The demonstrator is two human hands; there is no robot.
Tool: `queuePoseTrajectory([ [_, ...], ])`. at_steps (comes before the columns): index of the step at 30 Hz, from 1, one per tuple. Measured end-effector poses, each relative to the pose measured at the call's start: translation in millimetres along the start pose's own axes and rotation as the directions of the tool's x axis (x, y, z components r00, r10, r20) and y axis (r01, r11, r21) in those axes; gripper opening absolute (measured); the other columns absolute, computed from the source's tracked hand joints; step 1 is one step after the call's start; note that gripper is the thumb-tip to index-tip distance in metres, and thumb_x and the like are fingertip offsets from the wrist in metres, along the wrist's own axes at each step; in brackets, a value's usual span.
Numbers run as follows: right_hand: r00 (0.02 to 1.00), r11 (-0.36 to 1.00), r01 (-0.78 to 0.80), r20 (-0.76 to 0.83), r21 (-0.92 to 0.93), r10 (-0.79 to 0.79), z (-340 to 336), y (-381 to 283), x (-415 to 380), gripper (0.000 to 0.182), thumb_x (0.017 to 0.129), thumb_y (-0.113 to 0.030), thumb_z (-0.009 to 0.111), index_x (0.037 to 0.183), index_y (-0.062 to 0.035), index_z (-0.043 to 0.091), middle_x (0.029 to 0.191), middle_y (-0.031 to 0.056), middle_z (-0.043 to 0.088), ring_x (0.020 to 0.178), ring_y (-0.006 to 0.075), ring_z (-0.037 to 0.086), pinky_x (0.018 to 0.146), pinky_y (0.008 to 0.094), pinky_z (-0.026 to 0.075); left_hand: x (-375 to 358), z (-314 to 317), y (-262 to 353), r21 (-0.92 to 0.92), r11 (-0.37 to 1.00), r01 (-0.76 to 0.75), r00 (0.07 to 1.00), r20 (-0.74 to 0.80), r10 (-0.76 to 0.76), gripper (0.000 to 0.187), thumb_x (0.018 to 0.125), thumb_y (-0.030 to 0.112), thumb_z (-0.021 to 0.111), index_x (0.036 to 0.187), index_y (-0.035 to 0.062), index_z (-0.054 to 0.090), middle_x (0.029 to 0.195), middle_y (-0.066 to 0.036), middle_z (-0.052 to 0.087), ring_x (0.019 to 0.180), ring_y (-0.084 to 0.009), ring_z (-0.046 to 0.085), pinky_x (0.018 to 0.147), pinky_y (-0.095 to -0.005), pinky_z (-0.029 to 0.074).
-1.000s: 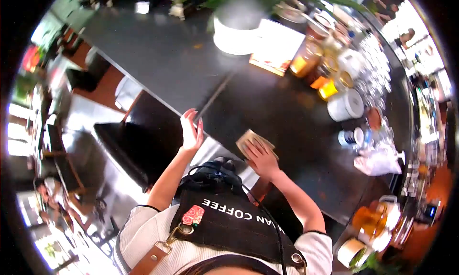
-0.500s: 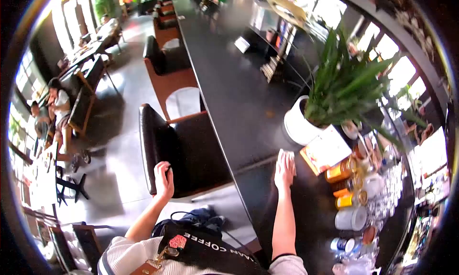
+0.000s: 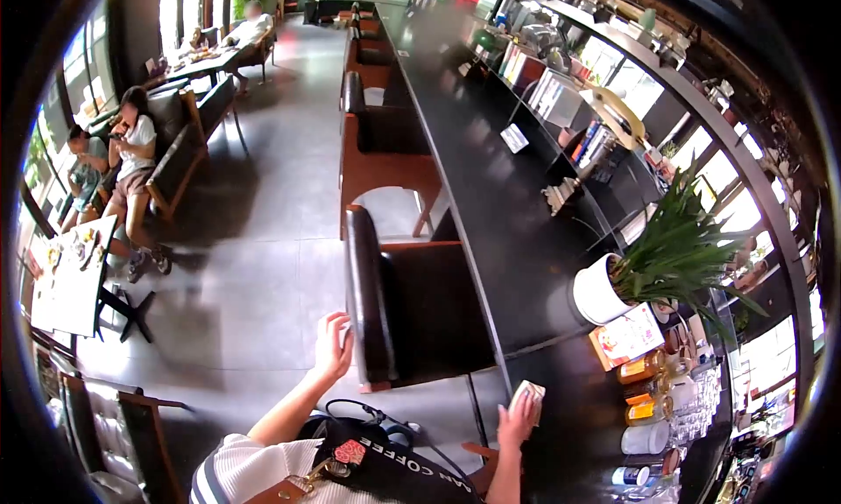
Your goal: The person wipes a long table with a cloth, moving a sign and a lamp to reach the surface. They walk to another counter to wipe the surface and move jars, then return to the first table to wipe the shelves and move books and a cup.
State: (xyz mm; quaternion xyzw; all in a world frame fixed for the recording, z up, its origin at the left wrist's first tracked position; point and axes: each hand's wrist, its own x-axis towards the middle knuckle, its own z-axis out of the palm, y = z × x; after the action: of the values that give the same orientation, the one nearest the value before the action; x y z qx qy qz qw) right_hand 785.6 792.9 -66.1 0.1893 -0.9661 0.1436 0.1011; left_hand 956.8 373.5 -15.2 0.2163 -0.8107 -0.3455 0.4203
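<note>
My right hand [image 3: 519, 416] presses a folded pale cloth [image 3: 530, 394] on the dark counter [image 3: 547, 355], near its left edge. My left hand [image 3: 333, 345] is raised just left of the backrest of the black chair [image 3: 429, 307], its fingers curled; a small pale patch shows at the fingers, too small to name. To the right of the cloth, a printed card [image 3: 627, 336] leans in front of a white pot [image 3: 601, 291] with a long-leaved plant [image 3: 679, 250]. Jars [image 3: 644, 366] and glasses [image 3: 696, 408] stand along the counter's right side.
More chairs [image 3: 390, 127] line the counter. A small white card [image 3: 514, 138] and a shelf of books [image 3: 596, 143] stand farther up. At the left, two people [image 3: 133, 149] sit near a table [image 3: 70, 276]; another person [image 3: 252, 29] sits farther back. An empty armchair [image 3: 114, 434] stands lower left.
My right hand and the cloth have moved back toward me, to the counter's near left edge. My left hand is slightly lower and farther from the chair seat. The view has shifted.
</note>
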Motion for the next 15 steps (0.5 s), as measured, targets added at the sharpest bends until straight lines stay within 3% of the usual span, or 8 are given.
queuePoseTrajectory([
  [6,0.969,0.977,-0.214,-0.125,0.004,0.213,19,-13,6,0.053,0.078,0.004,0.058,0.129,-0.0031,0.048,0.136,0.0176,0.044,0.128,0.0341,0.038,0.108,0.0401,0.028,27,-119,-85,0.012,0.999,0.051,0.998,0.024,-0.051,0.016,0.081,-0.002,0.055,0.096,0.0029,0.053,0.099,-0.016,0.054,0.088,-0.0335,0.054,0.075,-0.0361,0.047],
  [7,0.963,0.973,-0.102,-0.223,0.205,0.148,41,12,18,0.041,0.09,-0.014,0.053,0.128,-0.0005,0.048,0.135,0.0128,0.045,0.121,0.0292,0.044,0.102,0.0392,0.033,29,-144,-100,0.027,0.998,0.062,0.998,-0.017,-0.061,0.013,0.082,-0.003,0.054,0.094,0.0024,0.053,0.097,-0.017,0.054,0.087,-0.0333,0.054,0.075,-0.0365,0.047],
  [9,0.584,0.4,-0.688,0.135,0.605,0.8,19,-36,55,0.038,0.087,-0.032,0.059,0.104,0.0022,0.059,0.103,0.0141,0.063,0.091,0.0287,0.062,0.084,0.0425,0.048,22,-197,-129,0.088,0.985,0.146,0.982,-0.13,-0.134,0.014,0.083,-0.002,0.054,0.097,0.0012,0.054,0.099,-0.016,0.054,0.088,-0.0313,0.054,0.076,-0.0356,0.047],
  [11,0.7,0.199,-0.655,0.486,0.729,0.523,59,24,77,0.043,0.093,-0.037,0.048,0.115,-0.0006,0.055,0.109,0.014,0.06,0.089,0.0246,0.06,0.074,0.0394,0.05,9,-245,-166,0.09,0.964,0.25,0.938,-0.268,-0.218,0.015,0.086,0.001,0.053,0.101,0.0008,0.054,0.101,-0.015,0.053,0.089,-0.029,0.054,0.077,-0.0343,0.047],
  [12,0.873,0.093,-0.461,0.433,0.882,0.226,17,-58,89,0.042,0.095,-0.032,0.044,0.121,0.0005,0.049,0.115,0.0156,0.059,0.096,0.0262,0.061,0.078,0.0407,0.052,0,-270,-184,0.1,0.933,0.345,0.899,-0.322,-0.298,0.013,0.089,0.005,0.052,0.1,0.0006,0.055,0.1,-0.014,0.054,0.09,-0.0267,0.055,0.077,-0.0332,0.046],
  [13,0.971,0.314,-0.225,0.237,0.922,-0.001,7,-108,111,0.046,0.096,-0.029,0.042,0.13,0.0007,0.04,0.123,0.0158,0.055,0.102,0.0277,0.059,0.086,0.0419,0.05,-10,-293,-202,0.079,0.904,0.421,0.855,-0.369,-0.366,0.013,0.09,0.007,0.051,0.1,0.0004,0.055,0.099,-0.013,0.055,0.089,-0.0252,0.055,0.078,-0.0328,0.046],
  [14,0.889,-0.421,-0.45,0.349,0.788,-0.297,9,-123,137,0.051,0.096,-0.03,0.041,0.137,-0.0012,0.033,0.134,0.0164,0.046,0.115,0.0297,0.052,0.098,0.0429,0.042,-18,-314,-219,0.054,0.869,0.493,0.807,-0.402,-0.433,0.014,0.091,0.01,0.05,0.099,0.0002,0.055,0.097,-0.013,0.056,0.089,-0.0236,0.055,0.079,-0.0323,0.045],
  [15,0.892,-0.514,-0.428,0.439,0.744,-0.107,-19,-209,147,0.054,0.096,-0.031,0.04,0.141,-0.003,0.029,0.14,0.0167,0.039,0.123,0.0293,0.044,0.102,0.042,0.038,-23,-332,-233,0.056,0.847,0.528,0.766,-0.462,-0.447,0.015,0.092,0.013,0.05,0.099,0.0001,0.056,0.096,-0.012,0.056,0.088,-0.0223,0.054,0.08,-0.032,0.044],
])
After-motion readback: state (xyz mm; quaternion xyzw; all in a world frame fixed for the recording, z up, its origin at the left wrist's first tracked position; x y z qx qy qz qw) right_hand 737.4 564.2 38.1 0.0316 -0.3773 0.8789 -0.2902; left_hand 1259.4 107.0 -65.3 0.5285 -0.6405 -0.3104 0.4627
